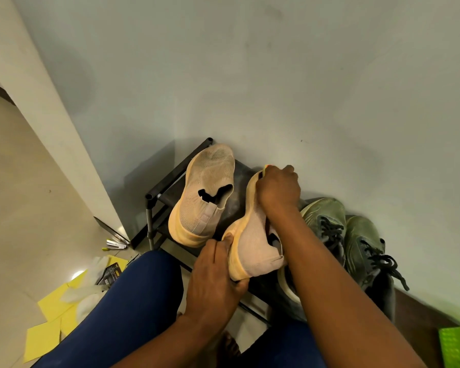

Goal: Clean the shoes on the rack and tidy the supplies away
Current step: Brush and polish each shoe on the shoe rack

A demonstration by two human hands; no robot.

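on top of the rack (154, 192), left hand (213, 277) fingers clamp the beige shoe (252, 251) heel, right hand (278, 187) fingers curl round a scrubber (265, 168) at the toe; cleaning step, likely next: scrub along the sole.

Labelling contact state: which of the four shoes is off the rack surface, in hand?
The right-hand beige shoe, tipped on edge, gripped by left hand and right hand. The other beige shoe and both green shoes rest untouched.

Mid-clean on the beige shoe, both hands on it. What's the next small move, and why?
Probably draw the right hand, which grips something small and yellowish at the toe, back along the sole edge of the held beige shoe. The left hand already braces the heel, tilting that edge upward.
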